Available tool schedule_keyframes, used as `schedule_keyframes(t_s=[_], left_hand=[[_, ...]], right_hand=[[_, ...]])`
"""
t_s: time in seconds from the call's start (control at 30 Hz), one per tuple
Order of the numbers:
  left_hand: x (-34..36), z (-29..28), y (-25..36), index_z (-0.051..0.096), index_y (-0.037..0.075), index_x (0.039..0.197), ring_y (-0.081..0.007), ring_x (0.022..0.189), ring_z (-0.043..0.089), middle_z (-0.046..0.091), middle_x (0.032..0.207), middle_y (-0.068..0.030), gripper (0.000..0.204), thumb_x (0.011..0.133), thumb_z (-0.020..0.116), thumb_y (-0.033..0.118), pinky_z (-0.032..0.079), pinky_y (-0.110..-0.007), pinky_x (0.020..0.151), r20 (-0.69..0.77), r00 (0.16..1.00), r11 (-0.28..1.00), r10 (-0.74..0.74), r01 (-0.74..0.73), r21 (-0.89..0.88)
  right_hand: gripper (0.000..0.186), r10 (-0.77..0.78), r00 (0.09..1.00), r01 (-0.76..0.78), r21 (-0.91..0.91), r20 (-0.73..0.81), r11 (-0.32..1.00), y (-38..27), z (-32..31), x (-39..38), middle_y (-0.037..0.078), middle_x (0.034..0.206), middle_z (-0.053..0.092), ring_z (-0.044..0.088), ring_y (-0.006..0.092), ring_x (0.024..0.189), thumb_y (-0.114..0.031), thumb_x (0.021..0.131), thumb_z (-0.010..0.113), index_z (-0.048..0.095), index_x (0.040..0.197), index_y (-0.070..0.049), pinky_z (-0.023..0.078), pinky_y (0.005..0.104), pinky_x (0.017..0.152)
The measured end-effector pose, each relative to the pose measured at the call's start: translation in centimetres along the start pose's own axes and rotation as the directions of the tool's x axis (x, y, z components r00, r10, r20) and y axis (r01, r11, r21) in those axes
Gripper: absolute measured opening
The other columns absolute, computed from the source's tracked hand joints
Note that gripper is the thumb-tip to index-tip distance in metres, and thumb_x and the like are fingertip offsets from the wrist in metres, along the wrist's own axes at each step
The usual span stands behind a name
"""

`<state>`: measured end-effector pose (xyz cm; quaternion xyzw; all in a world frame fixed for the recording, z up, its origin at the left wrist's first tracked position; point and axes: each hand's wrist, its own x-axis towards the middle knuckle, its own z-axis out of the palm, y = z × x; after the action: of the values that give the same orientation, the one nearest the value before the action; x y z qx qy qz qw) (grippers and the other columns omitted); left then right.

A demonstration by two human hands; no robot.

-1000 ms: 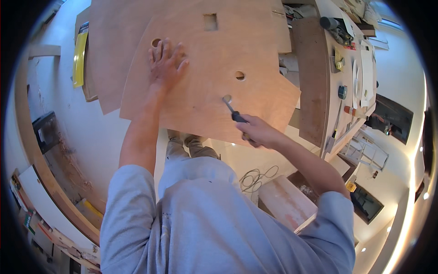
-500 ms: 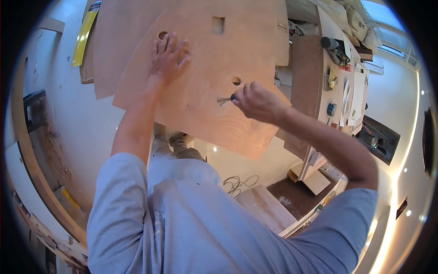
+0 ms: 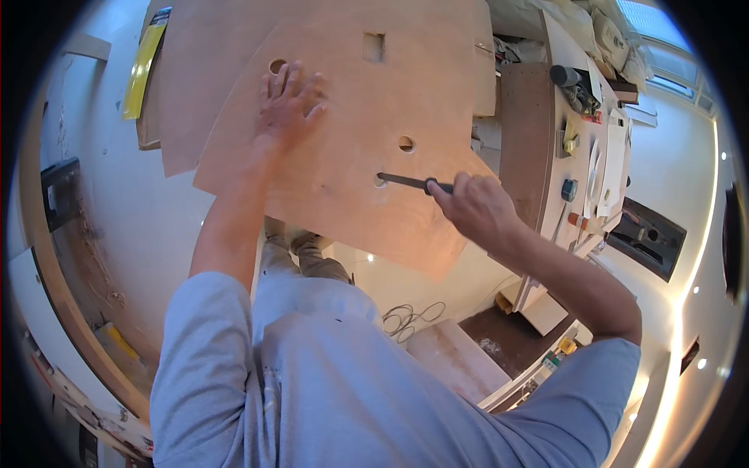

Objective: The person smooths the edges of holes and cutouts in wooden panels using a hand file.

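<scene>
Person's right hand (image 3: 477,204): fingers curled closed around the black handle of a slim dark metal hand tool with a straight flat blade (image 3: 407,182); blade points left from the fingers, tip at a small round hole (image 3: 380,181) in a large light-brown wooden sheet (image 3: 343,132). Left hand (image 3: 290,105): palm down on the same sheet, fingers spread wide, gripping nothing. Dark round cutout (image 3: 278,66) just beyond the left fingertips; square cutout (image 3: 374,47) farther off to their right. Another round opening (image 3: 406,144) beyond and left of the right fingers, near the blade. Long yellow flat strip (image 3: 144,70) well left of the left fingers. Right of the right fingers, a wooden bench (image 3: 524,140) bears a dark blue-green tape measure (image 3: 569,189) and an orange-handled tool (image 3: 577,221). Loose thin cable (image 3: 409,318) on the floor, nearer the body than the right fingers.
</scene>
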<state>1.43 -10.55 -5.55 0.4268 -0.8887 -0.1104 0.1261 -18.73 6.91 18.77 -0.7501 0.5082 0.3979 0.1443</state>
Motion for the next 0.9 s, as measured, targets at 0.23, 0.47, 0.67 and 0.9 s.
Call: schedule_keyframes(t_s=[0.23,0.47,0.67,0.9], left_hand=[[2.5,-0.6,2.0,0.036,0.024,0.139,-0.0309,0.138,0.016,0.022,0.148,-0.0111,0.06,0.086,0.047,0.051,0.008,-0.051,0.111,-0.005,0.999,0.999,0.046,-0.046,0.006],[0.8,-0.4,0.0,0.034,0.026,0.139,-0.0306,0.139,0.012,0.019,0.149,-0.0105,0.061,0.085,0.047,0.051,0.006,-0.051,0.111,0.039,0.999,0.998,0.019,-0.021,0.052],[1.5,0.6,1.1,0.032,0.023,0.14,-0.0343,0.138,0.011,0.019,0.149,-0.0142,0.063,0.085,0.044,0.052,0.005,-0.055,0.109,-0.003,1.0,0.997,0.025,-0.025,0.075],[0.9,0.5,-0.4,0.025,0.024,0.143,-0.0332,0.139,0.004,0.012,0.15,-0.0142,0.066,0.087,0.04,0.056,-0.001,-0.052,0.11,0.057,0.997,0.997,0.057,-0.06,0.053]], right_hand=[[0.028,0.245,0.961,-0.268,0.668,0.131,0.695,-2.9,11.1,5.0,0.013,0.078,0.062,0.063,0.0303,0.075,-0.017,0.085,0.048,0.055,0.111,-0.01,0.048,0.0433,0.06],[0.035,0.131,0.929,-0.277,0.883,0.347,-0.378,-4.4,7.2,-5.2,-0.002,0.057,0.042,0.036,0.0047,0.043,-0.029,0.092,0.049,0.052,0.117,-0.005,0.027,0.0192,0.039],[0.029,0.54,0.736,0.266,0.559,0.409,-0.785,-14.8,18.0,-17.6,0.005,0.068,0.051,0.048,0.0118,0.054,-0.017,0.088,0.055,0.045,0.111,-0.001,0.04,0.0225,0.049],[0.019,0.719,0.1,0.227,0.688,0.688,-0.69,-20.7,30.8,-8.1,-0.001,0.066,0.051,0.045,0.0065,0.054,-0.021,0.083,0.065,0.054,0.081,-0.006,0.036,0.0232,0.047]])
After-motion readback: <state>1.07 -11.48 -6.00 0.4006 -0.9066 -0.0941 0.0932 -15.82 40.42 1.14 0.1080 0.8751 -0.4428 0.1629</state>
